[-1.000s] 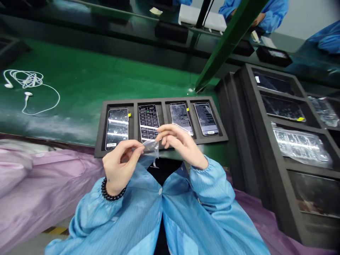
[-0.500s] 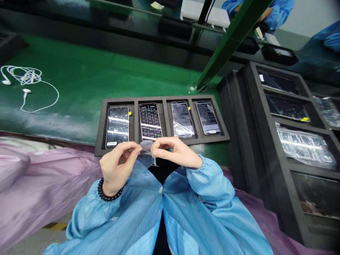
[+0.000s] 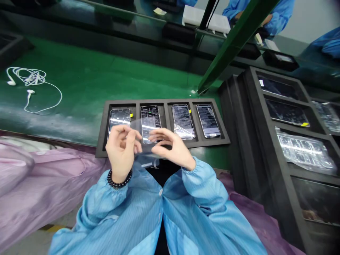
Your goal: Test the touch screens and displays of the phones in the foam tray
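Left hand (image 3: 121, 145): I saw it curled, thumb near the fingers, pinching the film's left side; blur softened the detail.
Right hand (image 3: 172, 146): half open, thumb and fingers parted beside the film; I couldn't tell whether it gripped.
Clear film (image 3: 145, 150): hung between the hands, overlapping my view of the second phone (image 3: 152, 122); half a second earlier it was bunched small, so I judged its unfolding well along.
Foam tray (image 3: 165, 113): sat on the green bench (image 3: 106, 78), the other three phones (image 3: 183, 120) also in its compartments.
Farther out: earphones (image 3: 34, 78) lay left, stacked trays (image 3: 273, 141) right.
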### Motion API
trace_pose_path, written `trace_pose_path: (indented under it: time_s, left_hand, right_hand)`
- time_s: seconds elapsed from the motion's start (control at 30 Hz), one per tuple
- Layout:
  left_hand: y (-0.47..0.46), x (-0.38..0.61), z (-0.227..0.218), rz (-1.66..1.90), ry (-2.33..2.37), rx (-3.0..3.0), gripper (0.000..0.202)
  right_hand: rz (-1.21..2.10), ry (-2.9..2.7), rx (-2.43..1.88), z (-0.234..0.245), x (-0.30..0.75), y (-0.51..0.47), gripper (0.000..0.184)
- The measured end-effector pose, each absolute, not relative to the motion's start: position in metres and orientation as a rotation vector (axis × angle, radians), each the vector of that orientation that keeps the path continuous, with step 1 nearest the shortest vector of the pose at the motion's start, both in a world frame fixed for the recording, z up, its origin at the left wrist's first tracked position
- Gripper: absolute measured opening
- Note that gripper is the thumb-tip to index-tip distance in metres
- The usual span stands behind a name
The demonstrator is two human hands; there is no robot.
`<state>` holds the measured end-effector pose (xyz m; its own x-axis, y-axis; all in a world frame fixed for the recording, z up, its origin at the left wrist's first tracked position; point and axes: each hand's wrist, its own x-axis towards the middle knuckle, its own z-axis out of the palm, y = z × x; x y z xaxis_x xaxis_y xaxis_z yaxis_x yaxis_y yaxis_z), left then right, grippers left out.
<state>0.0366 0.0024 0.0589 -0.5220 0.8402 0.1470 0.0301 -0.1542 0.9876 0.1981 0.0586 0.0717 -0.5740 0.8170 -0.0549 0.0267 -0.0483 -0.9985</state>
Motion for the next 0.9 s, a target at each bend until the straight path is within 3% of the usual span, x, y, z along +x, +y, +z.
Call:
trace_pose_path:
  time_s: [0.17,0.47,0.9]
  left_hand:
    - [0.040,0.016,0.069,1.686,1.461,1.128,0.028]
    - [0.115,-0.025,0.057,1.305,1.568,1.359,0.014]
    - [0.127,-0.034,0.029,1.219,1.820,1.589,0.016]
  right_hand:
    - [1.567,-1.604,-1.094,0.059,0.192,0.065,0.014]
    - [1.297,-1.812,-1.269,0.045,0.196,0.093,0.010]
    - [1.003,-2.055,-1.433,0.043,0.189,0.090,0.007]
